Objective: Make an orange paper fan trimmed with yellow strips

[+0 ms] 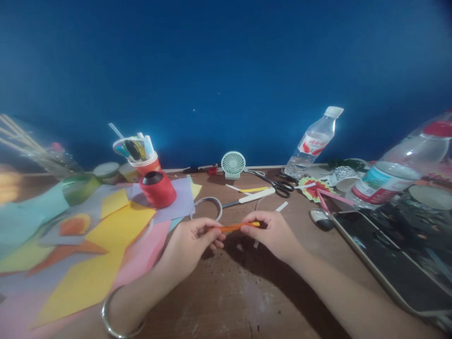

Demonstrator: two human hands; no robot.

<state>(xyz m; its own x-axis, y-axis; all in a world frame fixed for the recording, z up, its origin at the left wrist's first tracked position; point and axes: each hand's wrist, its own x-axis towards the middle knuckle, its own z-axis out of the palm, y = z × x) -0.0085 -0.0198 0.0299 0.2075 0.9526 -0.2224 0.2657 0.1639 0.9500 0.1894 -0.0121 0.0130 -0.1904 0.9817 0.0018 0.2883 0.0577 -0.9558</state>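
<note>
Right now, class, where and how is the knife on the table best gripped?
Take the knife by the middle of its white handle, probably pinching from above and the near side with the right hand, once free of the orange strip. The handle points right, the blade left; the scissors crowd the handle's right end.

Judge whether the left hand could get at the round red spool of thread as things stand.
Probably yes: nothing tall stands between the left hand and the spool on purple paper. That hand would likely first leave the slim orange paper-like strip, held in both hands, to the right hand.
</note>
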